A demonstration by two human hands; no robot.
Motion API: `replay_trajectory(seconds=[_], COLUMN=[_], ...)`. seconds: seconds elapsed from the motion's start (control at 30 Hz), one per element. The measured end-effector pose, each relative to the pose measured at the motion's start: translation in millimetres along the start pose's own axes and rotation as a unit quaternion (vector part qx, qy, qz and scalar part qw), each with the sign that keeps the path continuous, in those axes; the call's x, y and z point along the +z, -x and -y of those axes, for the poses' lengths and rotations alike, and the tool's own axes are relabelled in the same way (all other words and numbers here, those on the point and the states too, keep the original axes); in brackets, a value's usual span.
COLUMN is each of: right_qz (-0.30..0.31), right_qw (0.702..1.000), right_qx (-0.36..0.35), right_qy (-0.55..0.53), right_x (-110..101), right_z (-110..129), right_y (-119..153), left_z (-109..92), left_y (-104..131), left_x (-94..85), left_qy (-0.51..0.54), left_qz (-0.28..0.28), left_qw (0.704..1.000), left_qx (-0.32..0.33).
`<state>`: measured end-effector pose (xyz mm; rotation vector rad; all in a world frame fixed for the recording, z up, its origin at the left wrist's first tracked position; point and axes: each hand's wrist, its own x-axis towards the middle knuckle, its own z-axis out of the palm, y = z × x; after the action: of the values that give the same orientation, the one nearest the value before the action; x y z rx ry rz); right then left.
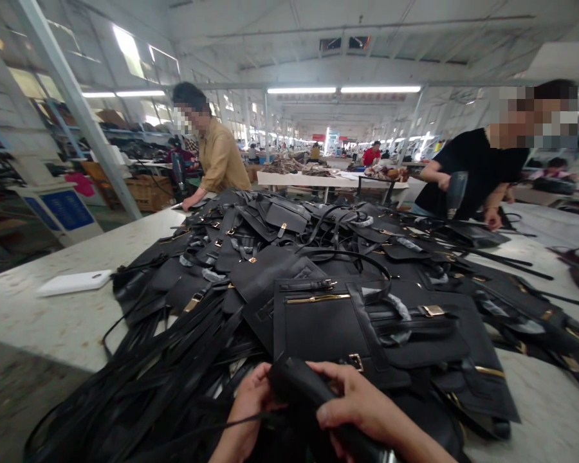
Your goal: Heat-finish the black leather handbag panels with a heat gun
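Note:
My right hand (354,399) is wrapped round a black heat gun (303,382), which slants across the lower middle with a shiny metal end low at the right. Close by its rounded end, my left hand (253,402) has its fingers curled inward against dark material; what they grip is hidden. A thin black strap or cord crosses the left wrist. Just beyond both hands lies a black leather bag (318,325) with a gold zipper and a buckle. Black straps (174,360) spread out to the left.
A large heap of black bags (284,215) covers much of the pale table (72,321). A white flat object (74,283) lies on the left. Across the heap, one co-worker (224,154) stands at left; another co-worker (482,167) at right holds a grey heat gun (457,191).

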<state>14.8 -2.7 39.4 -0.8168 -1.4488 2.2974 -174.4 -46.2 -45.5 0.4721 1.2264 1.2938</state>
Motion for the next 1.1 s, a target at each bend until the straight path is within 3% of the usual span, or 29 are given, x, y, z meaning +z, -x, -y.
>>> replay_trajectory(seconds=[0.13,0.23,0.37,0.5,0.57,0.63,0.7,0.73,0.8,0.87,0.9,1.0,1.1], right_qz=[-0.066,-0.121,-0.089,-0.103,-0.135,-0.184,-0.225,-0.24,-0.27,-0.306,-0.326,-0.387,-0.445], right_qw=[0.995,0.984,0.992,0.992,0.984,0.967,0.953,0.949,0.941,0.929,0.922,0.898,0.873], right_qx=[-0.066,-0.128,-0.081,-0.04,-0.079,-0.146,-0.19,-0.197,-0.202,-0.209,-0.21,-0.209,-0.2], right_qy=[0.022,0.031,0.023,0.053,0.084,0.096,0.075,0.058,0.03,0.017,0.013,0.006,-0.007], right_x=[3.3,9.7,8.0,2.7,4.3,6.3,4.9,2.2,-7.5,-20.9,-28.0,-46.1,-54.3], right_z=[-1.4,3.4,2.6,-5.2,-3.9,3.3,14.5,20.5,30.5,34.9,34.4,22.8,4.0], right_y=[-23.1,-16.2,2.2,-16.0,-30.7,-36.9,-29.5,-20.6,4.4,33.6,48.2,87.7,121.0], left_z=[-4.1,-3.3,5.0,14.5,15.5,13.3,9.0,6.4,0.8,-5.0,-7.7,-11.5,-5.2], left_y=[4.4,5.8,1.6,-6.6,-8.1,-6.4,-1.7,1.4,8.0,12.6,13.4,7.6,-6.5], left_x=[2.4,2.8,3.9,4.8,4.3,3.4,3.6,5.0,12.1,26.6,36.6,73.8,109.5], left_qy=[0.015,0.002,-0.015,-0.06,-0.09,-0.126,-0.22,-0.295,-0.47,-0.604,-0.645,-0.705,-0.728], left_qz=[0.015,-0.014,-0.049,-0.045,-0.061,-0.097,-0.138,-0.14,-0.086,0.004,0.046,0.15,0.211], left_qw=[1.0,1.0,0.998,0.996,0.993,0.982,0.939,0.895,0.766,0.644,0.603,0.532,0.5], left_qx=[0.005,0.022,0.029,0.04,0.049,0.103,0.228,0.305,0.431,0.469,0.467,0.444,0.419])
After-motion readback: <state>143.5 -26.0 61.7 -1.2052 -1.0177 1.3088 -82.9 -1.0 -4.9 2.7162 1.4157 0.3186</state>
